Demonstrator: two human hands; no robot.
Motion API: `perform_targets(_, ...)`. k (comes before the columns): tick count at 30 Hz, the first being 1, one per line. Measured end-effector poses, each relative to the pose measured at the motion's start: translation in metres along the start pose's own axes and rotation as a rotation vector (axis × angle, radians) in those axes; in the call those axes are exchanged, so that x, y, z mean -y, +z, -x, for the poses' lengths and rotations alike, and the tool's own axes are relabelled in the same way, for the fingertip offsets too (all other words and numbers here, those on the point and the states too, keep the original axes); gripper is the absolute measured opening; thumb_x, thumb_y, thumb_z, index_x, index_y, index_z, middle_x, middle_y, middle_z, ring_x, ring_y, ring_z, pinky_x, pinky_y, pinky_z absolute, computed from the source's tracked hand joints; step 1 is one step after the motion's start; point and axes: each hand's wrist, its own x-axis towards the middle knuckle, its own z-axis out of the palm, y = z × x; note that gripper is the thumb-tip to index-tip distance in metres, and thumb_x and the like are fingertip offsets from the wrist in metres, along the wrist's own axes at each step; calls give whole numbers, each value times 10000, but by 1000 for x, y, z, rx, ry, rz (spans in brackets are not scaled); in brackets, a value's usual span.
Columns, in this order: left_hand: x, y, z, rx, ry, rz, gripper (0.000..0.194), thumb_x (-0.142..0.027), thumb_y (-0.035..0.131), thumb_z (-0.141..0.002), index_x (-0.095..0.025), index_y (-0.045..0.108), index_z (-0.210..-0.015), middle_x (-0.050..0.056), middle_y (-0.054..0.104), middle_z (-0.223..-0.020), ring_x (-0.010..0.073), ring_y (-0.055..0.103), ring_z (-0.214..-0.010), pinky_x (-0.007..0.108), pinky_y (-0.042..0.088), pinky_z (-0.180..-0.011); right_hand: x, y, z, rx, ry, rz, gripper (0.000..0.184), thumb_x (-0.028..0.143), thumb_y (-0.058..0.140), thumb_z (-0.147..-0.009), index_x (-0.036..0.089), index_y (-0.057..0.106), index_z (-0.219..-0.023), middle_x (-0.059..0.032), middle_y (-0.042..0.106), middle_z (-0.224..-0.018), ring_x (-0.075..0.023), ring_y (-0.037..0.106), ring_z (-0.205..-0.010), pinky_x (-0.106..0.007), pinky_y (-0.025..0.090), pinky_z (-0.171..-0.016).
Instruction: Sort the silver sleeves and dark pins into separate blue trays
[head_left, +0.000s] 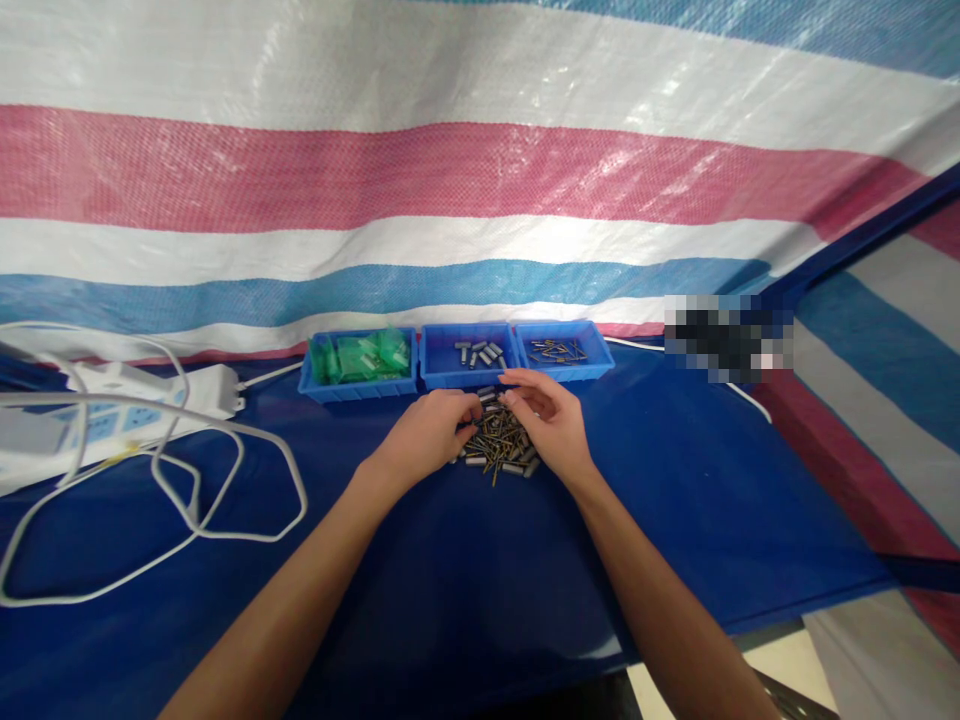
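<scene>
A small pile of dark screws and short metal sleeves [501, 447] lies on the blue table cover [450, 580]. My left hand [426, 432] rests on the pile's left side, fingers curled in a pinch over small parts. My right hand [550, 420] hovers over the pile's right side, its fingertips pinched together at the far edge. What either pinch holds is too small to make out. Just behind the pile stand three blue bins: the left bin [358, 364] with green plastic pieces, the middle bin [469, 357] with metal sleeves, the right bin [564, 351] with dark screws.
A white power strip [142, 395] with looping white cables [195, 500] lies at the left. A striped tarp [450, 180] hangs as a wall right behind the bins. The table's edge runs along the lower right, with floor beyond it.
</scene>
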Motion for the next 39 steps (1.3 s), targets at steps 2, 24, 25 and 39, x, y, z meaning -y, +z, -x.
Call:
perform_targets(2,-2,2,0,-17,-6,-7,118,-114,663,-860,-201,695,-934,59,745,-962,218,697,-877,293,505,-768,0,-1,0,-10,7,24,236,404,744,-897,262,760,-1085,-52,789,-1104,-201,754,-893,-370,632,-864)
perform_targets(24,8,6,-1,-83,-125,251,280,-23,642,-736,-187,664,-961,20,698,-812,176,685,-736,274,561,-686,-4,-3,-1,42,34,-1,233,400,751,-898,262,761,-1085,-45,789,-1005,-180,725,-724,-339,599,-713)
perform_targets(25,9,5,-2,-86,-131,287,279,-26,643,-734,-185,666,-962,17,698,-808,173,692,-729,274,572,-691,-4,-3,-1,42,35,-4,229,395,753,-897,261,761,-1084,-43,788,-1001,-177,725,-721,-335,597,-712)
perform_targets(39,0,-33,3,-223,-80,737,268,-206,774,-799,-167,671,-1044,45,748,-932,182,750,-863,314,639,-827,-1,-9,-2,170,153,-67,284,381,848,-809,243,793,-1051,-18,791,-854,-179,738,-747,-304,600,-713)
